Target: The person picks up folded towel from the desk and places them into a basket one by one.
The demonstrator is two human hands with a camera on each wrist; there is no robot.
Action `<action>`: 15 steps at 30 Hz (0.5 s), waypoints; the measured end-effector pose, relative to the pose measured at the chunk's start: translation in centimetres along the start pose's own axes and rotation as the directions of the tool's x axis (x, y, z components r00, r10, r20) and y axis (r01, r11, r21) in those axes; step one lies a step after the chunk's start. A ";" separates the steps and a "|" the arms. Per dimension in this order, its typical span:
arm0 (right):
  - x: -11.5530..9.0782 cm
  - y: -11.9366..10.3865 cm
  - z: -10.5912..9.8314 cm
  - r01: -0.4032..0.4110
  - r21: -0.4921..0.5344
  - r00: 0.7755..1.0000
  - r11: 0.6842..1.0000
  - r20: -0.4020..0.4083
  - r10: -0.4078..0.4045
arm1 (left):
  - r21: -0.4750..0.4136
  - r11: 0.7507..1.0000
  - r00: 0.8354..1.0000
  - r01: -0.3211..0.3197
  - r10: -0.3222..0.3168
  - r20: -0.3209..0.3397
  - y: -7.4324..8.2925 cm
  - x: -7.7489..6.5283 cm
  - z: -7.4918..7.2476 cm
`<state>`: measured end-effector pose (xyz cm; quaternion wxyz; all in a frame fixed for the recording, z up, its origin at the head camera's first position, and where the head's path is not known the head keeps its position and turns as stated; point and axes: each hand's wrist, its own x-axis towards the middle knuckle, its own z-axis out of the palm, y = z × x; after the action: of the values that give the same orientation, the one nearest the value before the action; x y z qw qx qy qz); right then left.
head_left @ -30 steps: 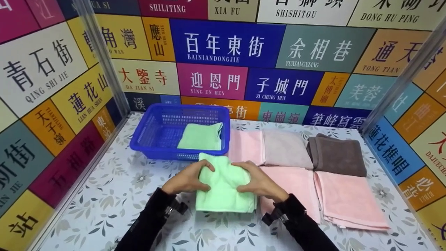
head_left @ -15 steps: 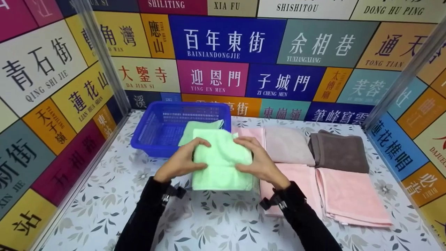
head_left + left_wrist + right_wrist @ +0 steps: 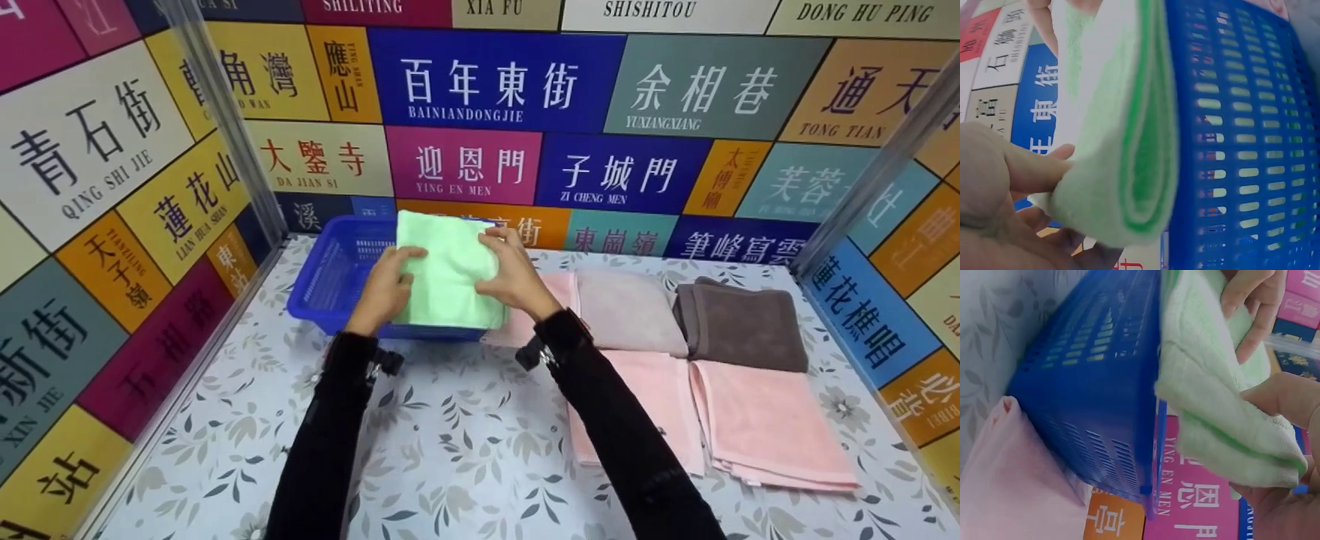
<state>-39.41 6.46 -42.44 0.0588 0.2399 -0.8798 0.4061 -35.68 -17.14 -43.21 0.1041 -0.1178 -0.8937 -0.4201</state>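
Observation:
A folded light green towel (image 3: 446, 274) is held up over the right half of a blue plastic basket (image 3: 319, 281). My left hand (image 3: 386, 289) grips its left edge, thumb on the near face, and my right hand (image 3: 517, 274) grips the right edge the same way. In the left wrist view the towel's folded layers (image 3: 1148, 140) show side-on beside the slotted basket wall (image 3: 1241, 140). From the right wrist the towel (image 3: 1213, 382) appears at the basket's rim (image 3: 1154, 439). The basket's inside on the right is hidden behind the towel.
Right of the basket lie folded towels: a pale grey one (image 3: 626, 311), a dark brown one (image 3: 742, 326) and several pink ones, including one at the front right (image 3: 772, 420). Sign-printed walls (image 3: 495, 82) enclose the flowered tabletop (image 3: 450, 450) at back and sides.
Both hands have carried the green towel up and away from the body, from in front of the basket to over it. The green towel inside the basket is now hidden.

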 end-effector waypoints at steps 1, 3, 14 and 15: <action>0.5 0.2 0.1 -0.005 -0.014 1.000 1.000 0.003 0.005 | 0.004 1.000 1.000 0.012 -0.012 -0.009 -0.2 0.5 0.1; 1.5 0.6 0.5 -0.016 -0.049 1.000 0.999 0.002 0.016 | 0.012 1.000 0.999 0.027 -0.027 -0.027 -0.5 1.3 0.4; 3.5 2.3 5.2 -0.025 -0.364 0.992 0.931 0.104 0.067 | 0.223 0.959 0.984 0.174 -0.177 -0.008 -3.8 3.7 2.3; 3.6 2.3 5.6 -0.011 -0.427 0.990 0.904 0.119 0.069 | 0.261 0.950 0.983 0.172 -0.184 0.022 -4.0 3.7 2.4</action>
<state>-43.09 2.26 -46.62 0.0433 0.2294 -0.9538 0.1889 -40.64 -17.31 -46.52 0.0599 -0.0319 -0.9499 -0.3051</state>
